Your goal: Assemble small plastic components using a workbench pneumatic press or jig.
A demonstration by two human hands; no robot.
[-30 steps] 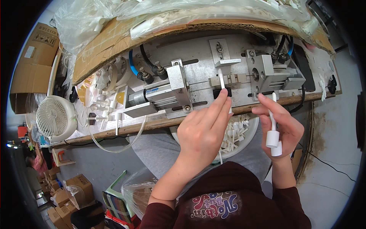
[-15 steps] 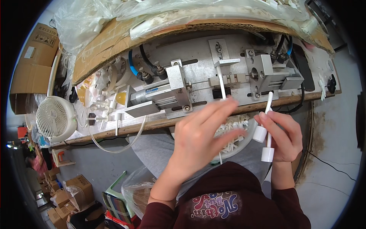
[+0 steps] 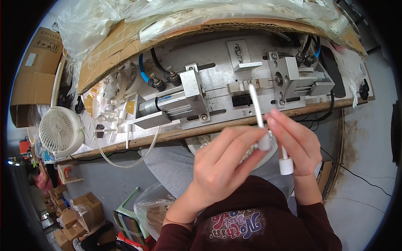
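Note:
My left hand (image 3: 228,161) pinches the white cap at the lower end of a slim white plastic rod (image 3: 256,106), which points up and away from me. Close beside it on the right, my right hand (image 3: 299,148) has its fingers closed round a second white capped rod (image 3: 286,166), its cap hanging below them. The fingertips of both hands nearly meet; whether they touch is hard to tell. Just beyond them lies a metal fixture with a small clamping block (image 3: 240,85) and an L-shaped stop (image 3: 247,66). A tub of small white parts (image 3: 259,161) is mostly hidden beneath my hands.
Pneumatic cylinders stand left (image 3: 176,100) and right (image 3: 303,79) of the clamping block. A white fan (image 3: 60,130) and loose white fittings (image 3: 111,121) are at the left. A cardboard flap (image 3: 113,54) overhangs the back; a dark phone (image 3: 333,75) lies at right.
The white rod in the fixture is gone from there. My left hand has come down toward me and closed on a capped rod. My right hand, which showed two capped rods, now shows one.

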